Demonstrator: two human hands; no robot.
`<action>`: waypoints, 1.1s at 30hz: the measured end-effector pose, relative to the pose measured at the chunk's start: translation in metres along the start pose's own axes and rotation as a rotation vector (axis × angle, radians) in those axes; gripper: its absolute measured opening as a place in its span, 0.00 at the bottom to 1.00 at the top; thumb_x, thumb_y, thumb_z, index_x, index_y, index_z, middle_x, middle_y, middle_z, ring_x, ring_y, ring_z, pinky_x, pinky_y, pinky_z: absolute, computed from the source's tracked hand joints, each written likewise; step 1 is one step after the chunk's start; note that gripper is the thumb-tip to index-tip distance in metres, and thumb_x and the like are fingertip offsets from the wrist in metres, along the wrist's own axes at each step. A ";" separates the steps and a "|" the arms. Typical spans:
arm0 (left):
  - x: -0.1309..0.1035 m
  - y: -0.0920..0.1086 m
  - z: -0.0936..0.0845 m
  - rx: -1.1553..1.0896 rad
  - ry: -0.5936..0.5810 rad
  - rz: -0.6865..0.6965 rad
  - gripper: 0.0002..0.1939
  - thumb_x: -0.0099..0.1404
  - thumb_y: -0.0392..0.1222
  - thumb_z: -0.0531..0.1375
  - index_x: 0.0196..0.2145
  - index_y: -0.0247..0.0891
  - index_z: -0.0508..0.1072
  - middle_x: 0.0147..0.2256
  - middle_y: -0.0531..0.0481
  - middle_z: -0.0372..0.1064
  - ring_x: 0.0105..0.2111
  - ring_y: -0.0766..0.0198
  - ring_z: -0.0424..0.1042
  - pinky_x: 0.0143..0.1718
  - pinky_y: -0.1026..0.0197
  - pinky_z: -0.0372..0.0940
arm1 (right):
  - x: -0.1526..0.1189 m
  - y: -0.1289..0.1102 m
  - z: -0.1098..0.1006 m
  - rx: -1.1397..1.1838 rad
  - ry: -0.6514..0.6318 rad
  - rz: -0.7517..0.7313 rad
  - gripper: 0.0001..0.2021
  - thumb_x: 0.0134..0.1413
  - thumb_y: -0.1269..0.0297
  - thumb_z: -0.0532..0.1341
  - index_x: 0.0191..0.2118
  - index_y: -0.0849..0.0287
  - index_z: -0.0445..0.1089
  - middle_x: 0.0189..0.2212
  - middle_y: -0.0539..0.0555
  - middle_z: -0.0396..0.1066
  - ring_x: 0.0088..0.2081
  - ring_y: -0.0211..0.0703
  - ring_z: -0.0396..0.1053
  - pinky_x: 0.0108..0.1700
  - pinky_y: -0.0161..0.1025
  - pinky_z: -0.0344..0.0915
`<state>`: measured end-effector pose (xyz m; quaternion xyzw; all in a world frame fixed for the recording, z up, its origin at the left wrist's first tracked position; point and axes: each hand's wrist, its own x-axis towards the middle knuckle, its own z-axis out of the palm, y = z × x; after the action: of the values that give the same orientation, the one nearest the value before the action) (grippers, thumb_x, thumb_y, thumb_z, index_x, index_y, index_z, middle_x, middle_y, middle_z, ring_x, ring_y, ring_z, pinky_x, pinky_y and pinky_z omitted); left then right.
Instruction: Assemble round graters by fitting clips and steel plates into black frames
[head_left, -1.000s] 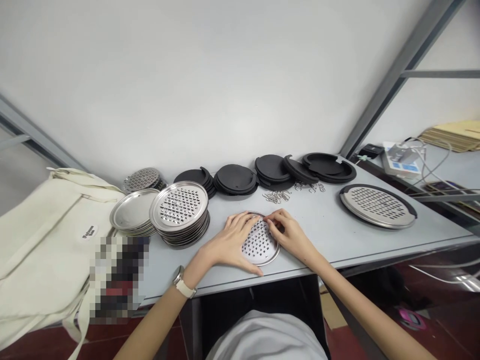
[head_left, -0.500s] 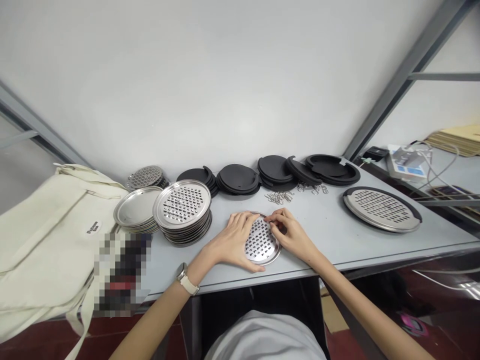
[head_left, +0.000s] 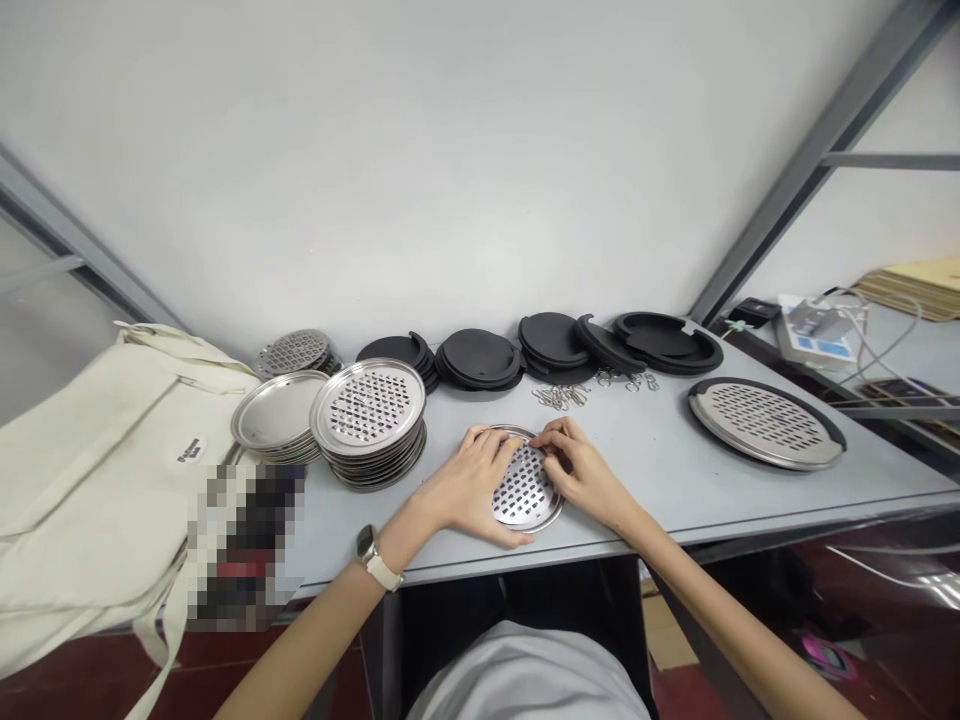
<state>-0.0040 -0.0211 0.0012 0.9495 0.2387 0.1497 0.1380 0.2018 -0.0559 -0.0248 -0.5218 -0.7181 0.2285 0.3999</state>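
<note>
A round metal grater disc (head_left: 523,492) lies flat on the table near the front edge. My left hand (head_left: 472,487) steadies it from the left, fingers along the far rim and thumb at the near rim. At the disc's upper right, my right hand (head_left: 581,470) is closed in a pinch, fingertips against the perforated surface. Whatever is between those fingertips is too small or hidden to make out. Just behind the hands lies a little heap of metal hooks (head_left: 559,397). To the left stands a stack of similar grater discs (head_left: 367,408).
Plain metal plates (head_left: 277,412) are stacked at the left, beside a cream cloth bag (head_left: 97,470). Black round lids (head_left: 478,357) and black rings (head_left: 701,352) line the wall. A black-edged grater (head_left: 766,423) rests at the right, near the grey shelf post (head_left: 802,160).
Both hands stay at the grater disc in almost the same pose. The whole view has shifted very slightly; nothing was picked up or let go.
</note>
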 end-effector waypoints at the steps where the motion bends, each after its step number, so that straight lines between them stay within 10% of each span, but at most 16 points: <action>1: 0.000 0.000 0.000 0.002 -0.004 -0.002 0.56 0.43 0.67 0.66 0.61 0.35 0.53 0.55 0.36 0.58 0.56 0.42 0.56 0.63 0.42 0.46 | 0.000 0.000 0.000 -0.002 -0.003 -0.004 0.11 0.54 0.74 0.52 0.38 0.59 0.70 0.39 0.57 0.61 0.44 0.49 0.66 0.51 0.48 0.65; 33: -0.010 -0.012 0.004 -0.011 -0.037 -0.138 0.61 0.50 0.73 0.61 0.67 0.36 0.39 0.67 0.34 0.38 0.67 0.44 0.38 0.66 0.39 0.38 | -0.004 0.003 0.005 -0.083 0.018 -0.004 0.09 0.63 0.63 0.54 0.47 0.55 0.65 0.40 0.55 0.60 0.37 0.45 0.67 0.45 0.46 0.68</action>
<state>-0.0160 -0.0163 -0.0087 0.9326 0.3002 0.1237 0.1577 0.2001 -0.0586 -0.0311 -0.5383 -0.7245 0.1930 0.3848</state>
